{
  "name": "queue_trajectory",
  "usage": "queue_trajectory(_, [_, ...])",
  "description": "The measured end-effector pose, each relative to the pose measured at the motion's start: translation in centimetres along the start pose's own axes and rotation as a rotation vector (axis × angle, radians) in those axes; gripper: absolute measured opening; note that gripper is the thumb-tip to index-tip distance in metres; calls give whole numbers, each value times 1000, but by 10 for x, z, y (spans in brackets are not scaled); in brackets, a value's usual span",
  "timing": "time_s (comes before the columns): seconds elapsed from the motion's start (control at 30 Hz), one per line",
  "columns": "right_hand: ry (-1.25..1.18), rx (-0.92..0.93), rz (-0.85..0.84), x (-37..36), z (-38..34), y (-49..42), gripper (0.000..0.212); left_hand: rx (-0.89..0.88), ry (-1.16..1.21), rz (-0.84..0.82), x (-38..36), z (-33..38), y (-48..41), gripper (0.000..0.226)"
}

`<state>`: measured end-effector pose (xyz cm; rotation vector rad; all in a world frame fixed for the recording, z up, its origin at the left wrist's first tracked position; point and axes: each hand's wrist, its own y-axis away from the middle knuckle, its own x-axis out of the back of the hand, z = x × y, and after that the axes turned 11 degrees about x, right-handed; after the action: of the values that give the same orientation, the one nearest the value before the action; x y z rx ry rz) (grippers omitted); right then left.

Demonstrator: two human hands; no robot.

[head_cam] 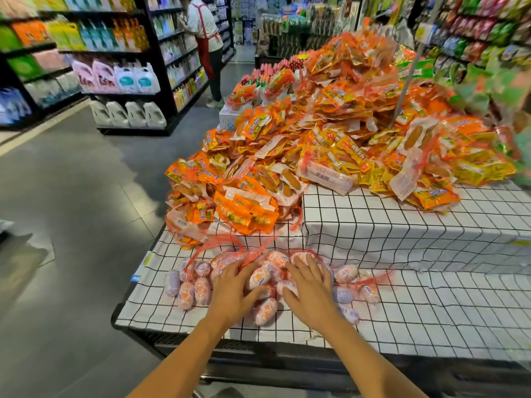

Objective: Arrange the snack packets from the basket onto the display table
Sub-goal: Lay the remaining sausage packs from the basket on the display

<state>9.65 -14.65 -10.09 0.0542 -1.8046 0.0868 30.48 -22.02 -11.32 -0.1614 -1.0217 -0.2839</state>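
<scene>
Both hands lie open and spread, palms down, on a cluster of small pink-and-white packets [260, 278]: the left hand [232, 288] covers the left-middle of the cluster with its thumb stretched toward the right, and the right hand [310, 291] rests just beside it, fingertips on the far packets. Neither hand curls round a packet. Red net [250, 257] runs over and between the packets. The cluster sits on the lower level of the worktop [431, 305], nearer its front-left corner than its right side and a little back from the front edge, with a few loose packets spilling to either side of the hands. The worktop wears a white cloth with a black grid. Behind the cluster a heap of orange packs [330, 133] fills the back left of the lower level and climbs over a raised step [402, 225] in the same cloth, reaching that step's front edge. A grey pole [408, 73] rises from the heap. Left of the worktop is grey floor [71, 196], then shelves [120, 53] with white jugs [126, 113] at the bottom, and a person [205, 38] in a red apron facing them
</scene>
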Motion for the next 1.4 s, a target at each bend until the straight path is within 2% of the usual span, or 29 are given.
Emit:
queue_trajectory(0.07, [-24, 13, -9, 8, -2, -2, 73, -8, -19, -3, 3, -1, 1, 59])
queue_trajectory(0.27, [-87, 67, -72, 18, -10, -1, 62, -28, 27, -12, 10, -1, 13, 63])
queue_trajectory(0.57, [-123, 109, -27, 20, -18, 2, 57, -56, 44, 37, 23, -3, 22, 63])
queue_trajectory(0.77, [-91, 243, -45, 37, -50, -25, 46, 97, -48, 121, 57, -26, 34, 58])
queue_trajectory(0.9, [-24, 395, -62, 36, -103, -45, 46, 243, -174, 154, 91, -62, 70, 48])
queue_trajectory(1.0, [-30, 525, -65, 27, -158, -56, 47, 418, -224, 180, 116, -95, 116, 46])
queue_trajectory(1.13, [-32, 685, -149, 5, -238, -50, 37, 620, -262, 184, 139, -147, 190, 44])
queue_trajectory(1.2, [-20, 760, -178, -6, -276, -41, 33, 689, -254, 205, 149, -170, 231, 41])
queue_trajectory(1.4, [41, 903, -291, -43, -380, 7, 45, 805, -243, 254, 169, -233, 350, 37])
